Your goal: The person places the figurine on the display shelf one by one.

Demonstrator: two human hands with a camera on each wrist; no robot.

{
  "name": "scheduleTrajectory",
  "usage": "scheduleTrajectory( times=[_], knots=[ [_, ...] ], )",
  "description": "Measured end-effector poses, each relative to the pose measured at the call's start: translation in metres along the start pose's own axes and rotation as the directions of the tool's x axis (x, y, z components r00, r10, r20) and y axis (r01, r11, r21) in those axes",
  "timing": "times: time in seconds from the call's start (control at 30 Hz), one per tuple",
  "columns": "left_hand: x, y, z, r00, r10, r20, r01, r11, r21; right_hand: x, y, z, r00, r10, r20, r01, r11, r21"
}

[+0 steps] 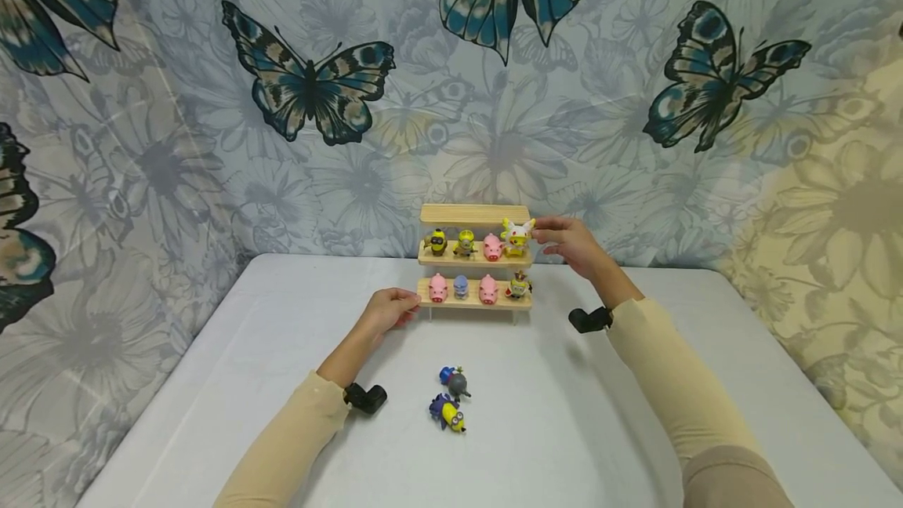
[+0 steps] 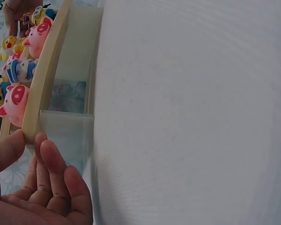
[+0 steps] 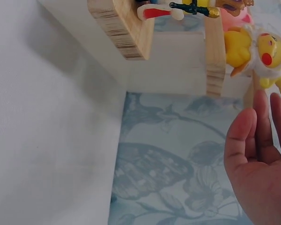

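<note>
A wooden tiered display stand (image 1: 475, 215) holds small figures on its middle and bottom boards. At the left end of the bottom board, my left hand (image 1: 391, 310) pinches the wood between thumb and fingertips, beside a pink pig figure (image 2: 17, 104). My right hand (image 1: 570, 243) is at the stand's right side, fingers extended towards the yellow figure with a white hood (image 1: 517, 238). In the right wrist view the fingertips come close to that figure (image 3: 269, 54); whether they touch it or the stand, I cannot tell. The thumb is hidden there.
Two figures lie on the white table (image 1: 550, 429) in front of the stand: a grey-and-blue one (image 1: 457, 382) and a yellow-and-purple minion (image 1: 448, 412). Behind the table hangs a butterfly-patterned cloth (image 1: 437, 139). The stand's clear supports (image 2: 68, 126) reach down to the table.
</note>
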State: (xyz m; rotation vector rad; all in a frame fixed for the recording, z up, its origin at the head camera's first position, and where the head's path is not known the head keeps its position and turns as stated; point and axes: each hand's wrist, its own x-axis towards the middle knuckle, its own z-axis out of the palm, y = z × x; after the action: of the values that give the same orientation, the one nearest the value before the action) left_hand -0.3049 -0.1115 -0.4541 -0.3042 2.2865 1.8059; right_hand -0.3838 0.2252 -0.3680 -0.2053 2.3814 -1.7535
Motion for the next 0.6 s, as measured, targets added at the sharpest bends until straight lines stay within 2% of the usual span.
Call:
scheduleTrajectory(
  times=[0.1, 0.17, 0.23, 0.33, 0.4, 0.47, 0.6],
  knots=[
    [0.0, 0.0, -0.001, 1.0, 0.005, 0.002, -0.005, 1.0, 0.004, -0.002, 0.0, -0.001, 0.999, 0.005, -0.039, -0.004, 1.0, 0.005],
    [-0.001, 0.001, -0.001, 1.0, 0.005, 0.006, -0.005, 1.0, 0.005, -0.006, -0.002, -0.002, 0.995, 0.012, -0.095, -0.011, 1.0, 0.011],
    [-0.001, 0.001, -0.002, 1.0, 0.002, 0.008, -0.002, 1.0, -0.001, -0.012, -0.004, -0.002, 0.984, 0.018, -0.175, -0.02, 1.0, -0.009],
    [-0.002, 0.002, -0.002, 1.0, 0.001, 0.012, -0.001, 1.0, -0.014, -0.023, -0.007, 0.0, 0.957, -0.005, -0.291, -0.017, 0.997, -0.074],
    [-0.002, 0.002, -0.002, 1.0, 0.002, 0.015, -0.002, 1.0, -0.022, -0.032, -0.009, 0.001, 0.938, -0.054, -0.343, 0.007, 0.991, -0.136],
    [-0.002, 0.003, -0.002, 1.0, 0.003, 0.017, -0.003, 1.0, -0.022, -0.041, -0.012, 0.004, 0.919, -0.139, -0.37, 0.066, 0.977, -0.203],
    [-0.002, 0.002, -0.003, 1.0, -0.002, 0.019, 0.002, 1.0, -0.018, -0.06, -0.015, 0.015, 0.877, -0.315, -0.363, 0.194, 0.923, -0.332]
  ],
)
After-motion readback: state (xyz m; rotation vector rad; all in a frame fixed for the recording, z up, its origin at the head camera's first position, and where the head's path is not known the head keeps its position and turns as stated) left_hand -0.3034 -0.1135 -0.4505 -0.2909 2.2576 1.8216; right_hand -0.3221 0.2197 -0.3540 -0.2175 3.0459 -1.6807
